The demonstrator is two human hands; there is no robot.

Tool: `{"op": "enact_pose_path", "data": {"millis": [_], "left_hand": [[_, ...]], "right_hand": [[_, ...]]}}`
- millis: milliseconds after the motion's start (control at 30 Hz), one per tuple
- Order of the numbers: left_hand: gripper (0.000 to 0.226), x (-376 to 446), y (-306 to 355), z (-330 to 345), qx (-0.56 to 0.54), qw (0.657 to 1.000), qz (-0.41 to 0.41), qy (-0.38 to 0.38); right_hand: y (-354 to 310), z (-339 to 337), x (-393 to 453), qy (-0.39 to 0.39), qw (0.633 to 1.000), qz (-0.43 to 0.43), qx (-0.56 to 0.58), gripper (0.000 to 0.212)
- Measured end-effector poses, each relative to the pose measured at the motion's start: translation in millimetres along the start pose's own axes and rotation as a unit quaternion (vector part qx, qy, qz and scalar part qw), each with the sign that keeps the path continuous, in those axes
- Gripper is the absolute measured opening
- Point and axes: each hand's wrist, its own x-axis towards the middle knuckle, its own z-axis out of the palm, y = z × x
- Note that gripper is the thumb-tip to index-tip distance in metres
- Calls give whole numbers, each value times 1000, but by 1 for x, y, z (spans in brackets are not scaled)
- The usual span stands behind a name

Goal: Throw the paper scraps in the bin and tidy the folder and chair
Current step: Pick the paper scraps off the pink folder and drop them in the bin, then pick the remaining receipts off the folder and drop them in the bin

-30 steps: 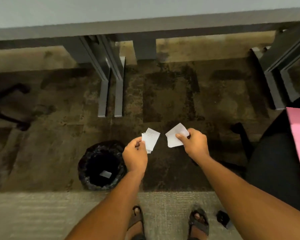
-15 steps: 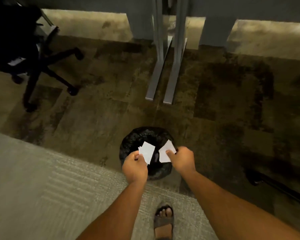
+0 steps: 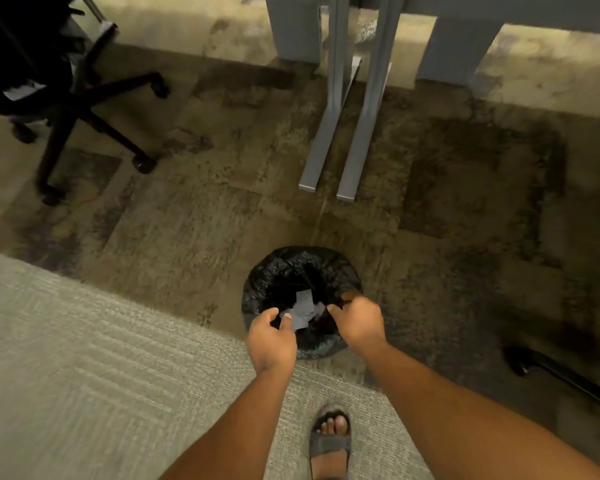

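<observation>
On mottled brown carpet (image 3: 194, 223) below grey desk legs (image 3: 329, 133), black-lined bin (image 3: 267, 285) holding paper scraps (image 3: 303, 308), left hand (image 3: 271, 341) and right hand (image 3: 359, 325) above, fingers spread, empty, office chair (image 3: 66, 109) far left

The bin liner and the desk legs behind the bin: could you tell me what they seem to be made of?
Bin liner: probably thin black plastic film, glossy; it is crinkled and catches highlights along its folds.
Desk legs: likely grey metal with a matt painted finish; they are straight, flat-sided bars with crisp edges.

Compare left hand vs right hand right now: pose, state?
The left hand sits lower in frame with thumb and fingers spread apart; the right hand is higher, fingers curled downward. Neither pinches paper: the paper scraps lie inside the bin. Both hover over its near rim.
</observation>
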Motion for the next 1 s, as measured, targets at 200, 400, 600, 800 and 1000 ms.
{"op": "enact_pose_path", "data": {"millis": [200, 400, 600, 800, 1000], "left_hand": [[23, -40, 41, 8, 9, 997, 64, -46], [17, -109, 109, 30, 50, 982, 158, -88], [14, -200, 177, 60, 62, 958, 248, -134], [16, -290, 224, 94, 49, 926, 326, -182], [18, -405, 252, 152, 84, 872, 418, -242]], "right_hand": [[12, -64, -20, 49, 998, -33, -35, 43], [37, -161, -50, 141, 987, -42, -69, 41], [84, -271, -89, 242, 968, -9, -63, 33], [141, -368, -133, 305, 952, 7, -32, 21], [226, -465, -192, 361, 931, 55, 2, 24]]}}
